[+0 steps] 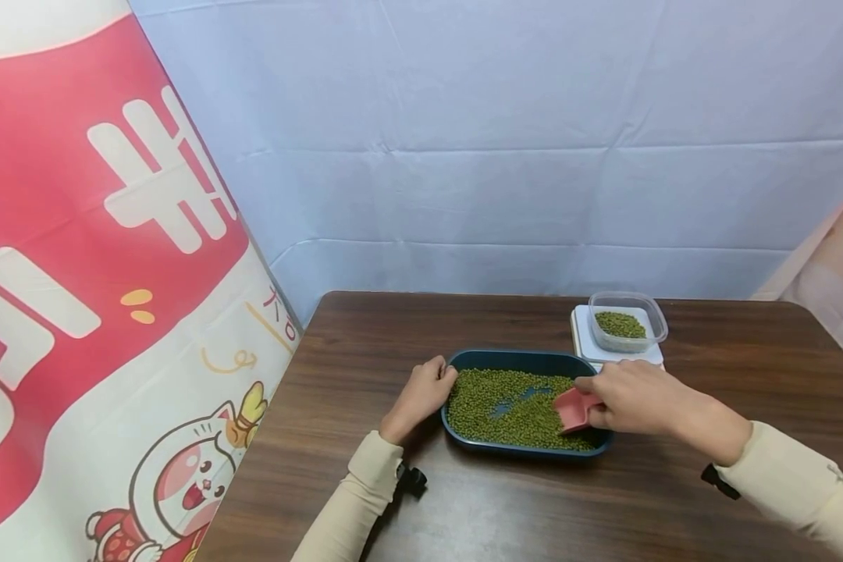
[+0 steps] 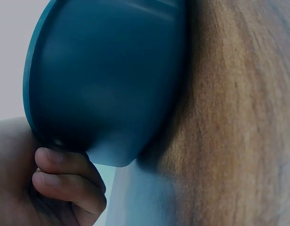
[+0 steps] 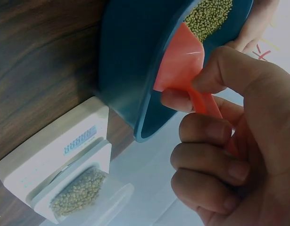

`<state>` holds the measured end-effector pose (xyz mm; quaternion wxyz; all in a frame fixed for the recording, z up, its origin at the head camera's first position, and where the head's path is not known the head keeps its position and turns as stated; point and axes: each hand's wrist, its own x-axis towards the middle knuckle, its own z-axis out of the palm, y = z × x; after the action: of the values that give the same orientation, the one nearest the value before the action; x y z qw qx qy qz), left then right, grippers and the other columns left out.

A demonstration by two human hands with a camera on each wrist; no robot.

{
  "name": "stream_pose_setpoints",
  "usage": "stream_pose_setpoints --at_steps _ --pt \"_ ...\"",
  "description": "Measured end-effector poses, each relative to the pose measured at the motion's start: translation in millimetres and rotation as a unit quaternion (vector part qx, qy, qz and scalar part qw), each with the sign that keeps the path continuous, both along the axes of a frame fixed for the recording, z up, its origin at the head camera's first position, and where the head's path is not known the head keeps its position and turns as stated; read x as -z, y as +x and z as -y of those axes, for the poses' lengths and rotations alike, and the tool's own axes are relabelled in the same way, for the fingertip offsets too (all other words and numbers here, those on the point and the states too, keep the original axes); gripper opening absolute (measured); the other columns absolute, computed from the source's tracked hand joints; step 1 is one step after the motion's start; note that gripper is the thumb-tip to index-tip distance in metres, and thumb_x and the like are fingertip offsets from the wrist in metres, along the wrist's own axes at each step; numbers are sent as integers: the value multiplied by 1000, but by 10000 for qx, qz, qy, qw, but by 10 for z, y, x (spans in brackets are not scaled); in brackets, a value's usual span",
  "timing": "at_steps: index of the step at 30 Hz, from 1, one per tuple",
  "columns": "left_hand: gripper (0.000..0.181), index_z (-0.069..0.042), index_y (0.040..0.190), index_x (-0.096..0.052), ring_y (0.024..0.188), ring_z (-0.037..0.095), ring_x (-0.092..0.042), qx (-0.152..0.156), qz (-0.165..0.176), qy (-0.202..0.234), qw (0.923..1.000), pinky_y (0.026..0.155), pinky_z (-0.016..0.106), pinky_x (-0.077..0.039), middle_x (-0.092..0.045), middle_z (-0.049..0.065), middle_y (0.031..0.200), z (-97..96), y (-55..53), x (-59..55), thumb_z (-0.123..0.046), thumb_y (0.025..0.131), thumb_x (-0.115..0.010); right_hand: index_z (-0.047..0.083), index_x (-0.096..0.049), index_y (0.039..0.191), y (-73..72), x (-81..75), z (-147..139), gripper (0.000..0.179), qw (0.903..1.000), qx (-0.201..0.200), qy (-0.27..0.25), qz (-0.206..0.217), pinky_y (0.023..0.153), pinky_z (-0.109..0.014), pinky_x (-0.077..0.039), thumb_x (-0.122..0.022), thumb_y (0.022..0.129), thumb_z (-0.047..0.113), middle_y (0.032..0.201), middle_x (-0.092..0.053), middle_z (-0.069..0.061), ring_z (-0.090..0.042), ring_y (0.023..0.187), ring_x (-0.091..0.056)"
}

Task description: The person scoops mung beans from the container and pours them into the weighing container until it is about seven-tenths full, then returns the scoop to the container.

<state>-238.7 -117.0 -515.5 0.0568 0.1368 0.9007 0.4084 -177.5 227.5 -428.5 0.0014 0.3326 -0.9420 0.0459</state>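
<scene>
A dark blue oval tub [image 1: 520, 449] on the table holds a layer of green mung beans [image 1: 506, 388], with patches of its bottom showing through. My left hand [image 1: 423, 393] grips the tub's left rim; in the left wrist view its curled fingers [image 2: 64, 181] lie against the outer wall. A pink scoop [image 1: 574, 410] is in my right hand [image 1: 632, 396], over the right part of the tub with its mouth toward the beans. In the right wrist view, the fingers [image 3: 206, 160] wrap round the scoop's handle. How much the scoop contains is hidden.
Behind the tub on the right, a white kitchen scale [image 1: 583, 332] bears a clear plastic container [image 1: 656, 320] with some mung beans inside. The scale's display [image 3: 80, 140] is lit but unreadable. The brown wooden table [image 1: 492, 507] ends near a pale cloth backdrop [image 1: 464, 195].
</scene>
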Motion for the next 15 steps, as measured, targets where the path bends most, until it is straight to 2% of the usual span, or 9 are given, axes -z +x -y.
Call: stream_pose_setpoints --at_steps 15 --pt "34 -16 81 -41 55 12 -30 -211 74 43 9997 58 27 -33 -36 -4 65 -88 -121 -17 -28 112 -43 23 -69 91 -279 13 -7 13 9993 -303 -222 66 50 -23 -20 -80 84 22 60 -37 15 -1 53 -25"
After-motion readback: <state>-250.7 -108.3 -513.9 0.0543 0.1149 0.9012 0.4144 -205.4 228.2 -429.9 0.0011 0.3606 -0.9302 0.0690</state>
